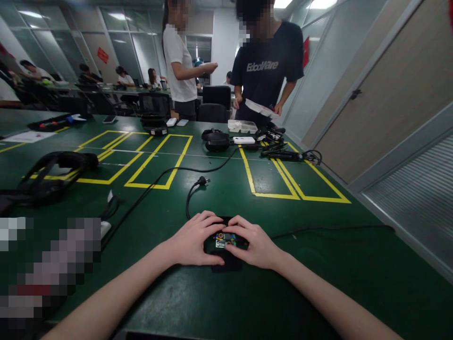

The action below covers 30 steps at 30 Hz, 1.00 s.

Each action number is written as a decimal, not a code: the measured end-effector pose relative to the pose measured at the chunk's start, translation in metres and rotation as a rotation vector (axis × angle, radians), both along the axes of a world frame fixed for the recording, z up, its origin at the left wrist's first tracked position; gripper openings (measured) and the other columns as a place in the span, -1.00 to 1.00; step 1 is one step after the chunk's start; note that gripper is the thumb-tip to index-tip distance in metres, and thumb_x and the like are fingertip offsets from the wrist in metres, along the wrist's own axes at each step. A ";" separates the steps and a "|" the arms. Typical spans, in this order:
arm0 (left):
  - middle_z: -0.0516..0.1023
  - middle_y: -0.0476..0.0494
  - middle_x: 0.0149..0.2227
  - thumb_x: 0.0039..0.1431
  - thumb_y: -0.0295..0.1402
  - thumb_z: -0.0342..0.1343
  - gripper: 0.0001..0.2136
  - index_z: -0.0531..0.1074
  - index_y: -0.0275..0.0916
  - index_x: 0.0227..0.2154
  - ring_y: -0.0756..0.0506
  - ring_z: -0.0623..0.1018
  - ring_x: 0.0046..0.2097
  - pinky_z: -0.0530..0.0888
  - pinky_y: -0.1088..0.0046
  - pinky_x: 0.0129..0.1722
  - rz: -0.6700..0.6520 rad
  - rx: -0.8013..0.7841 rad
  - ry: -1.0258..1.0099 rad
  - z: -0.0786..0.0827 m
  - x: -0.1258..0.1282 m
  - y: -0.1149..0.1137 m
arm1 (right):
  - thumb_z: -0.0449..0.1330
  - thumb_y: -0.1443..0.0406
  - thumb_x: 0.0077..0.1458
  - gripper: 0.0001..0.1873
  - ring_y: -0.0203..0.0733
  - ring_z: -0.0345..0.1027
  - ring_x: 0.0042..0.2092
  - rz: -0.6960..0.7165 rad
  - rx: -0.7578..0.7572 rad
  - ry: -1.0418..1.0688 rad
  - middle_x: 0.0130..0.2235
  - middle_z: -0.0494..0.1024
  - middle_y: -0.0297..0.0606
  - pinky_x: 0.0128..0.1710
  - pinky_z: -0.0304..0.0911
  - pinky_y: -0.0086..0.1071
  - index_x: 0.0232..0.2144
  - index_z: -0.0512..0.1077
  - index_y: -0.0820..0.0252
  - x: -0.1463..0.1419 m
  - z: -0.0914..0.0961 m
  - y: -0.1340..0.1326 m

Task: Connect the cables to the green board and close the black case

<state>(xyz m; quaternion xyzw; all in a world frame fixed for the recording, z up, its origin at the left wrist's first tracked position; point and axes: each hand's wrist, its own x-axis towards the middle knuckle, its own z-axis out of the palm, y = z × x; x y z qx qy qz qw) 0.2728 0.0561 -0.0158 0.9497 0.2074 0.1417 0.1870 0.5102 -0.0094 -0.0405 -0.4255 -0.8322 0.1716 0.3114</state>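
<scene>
Head view, near edge first: both forearms reach in from the bottom of the frame and meet at the near middle of the green table (318, 283). The left hand (193, 238) and the right hand (256, 243) are cupped from either side round a small black device (226, 265) that lies flat on the table. Fingers are bent over its far edge and thumbs are tucked at its near side, so both hands grip it. Between the fingertips a little circuit board (224, 239) shows, coloured parts facing up.

Just beyond the hands, a black cable ends in a loose plug (202, 180), lying apart from the device. A second thin cable (336, 229) runs off to the right.

To the left lies a black headset (53, 174). Yellow tape rectangles (159, 160) mark the middle of the table.

Farther off sit another dark headset (215, 140), a white box (243, 140), a clear tray (242, 126) and a tangle of black leads (286, 152).

At the far edge stand a person in a white shirt (179, 52) and a person in a dark shirt (265, 66), who holds a flat white item (260, 107).
</scene>
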 end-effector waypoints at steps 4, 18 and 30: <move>0.53 -0.26 0.12 0.16 -0.14 0.35 -0.53 0.48 -0.19 0.09 -0.29 0.44 0.17 0.46 0.10 0.19 0.010 -0.014 -0.063 0.003 -0.001 0.002 | 0.31 0.23 0.16 -0.53 -0.06 0.53 -0.06 -0.013 -0.007 -0.053 0.07 0.50 -0.09 -0.08 0.47 -0.22 0.11 0.43 0.16 0.000 0.001 0.000; 0.55 -0.07 -0.27 0.30 -0.38 0.14 -0.82 0.51 -0.21 -0.07 -0.08 0.55 -0.27 0.44 0.46 -0.26 0.050 -0.069 0.006 0.001 -0.006 0.010 | 0.30 0.29 0.16 -0.65 -0.11 0.59 -0.13 -0.080 0.039 -0.114 -0.04 0.63 -0.17 -0.18 0.46 -0.33 0.02 0.49 0.14 -0.005 -0.002 0.000; 0.57 -0.09 -0.27 0.41 -0.31 0.09 -0.85 0.54 -0.21 -0.15 -0.07 0.56 -0.26 0.44 0.47 -0.23 0.028 -0.026 -0.008 0.003 -0.009 0.012 | 0.30 0.22 0.22 -0.74 -0.07 0.57 -0.05 -0.034 0.075 -0.221 0.03 0.62 -0.11 -0.11 0.49 -0.27 -0.05 0.53 0.15 0.003 0.008 0.001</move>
